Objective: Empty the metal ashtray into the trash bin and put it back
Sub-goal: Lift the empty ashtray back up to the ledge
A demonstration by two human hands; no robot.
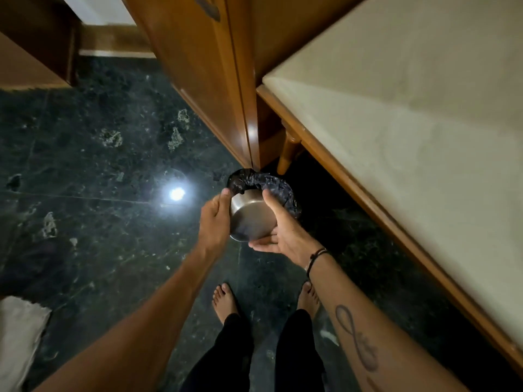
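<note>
The round metal ashtray [252,217] is tipped away from me, its shiny underside facing the camera, right over the trash bin [278,188], which is lined with a black plastic bag. My left hand [213,220] grips the ashtray's left rim. My right hand [278,232] holds its right side, thumb across the base and fingers under the near edge. The ashtray hides the bin's opening and its own inside.
The bin stands on a dark green marble floor [99,179] at the corner of a wooden cabinet [215,80]. A wooden-framed bed with a pale mattress [410,131] runs along the right. My bare feet [225,302] are just behind the bin. A light cloth [19,332] lies bottom left.
</note>
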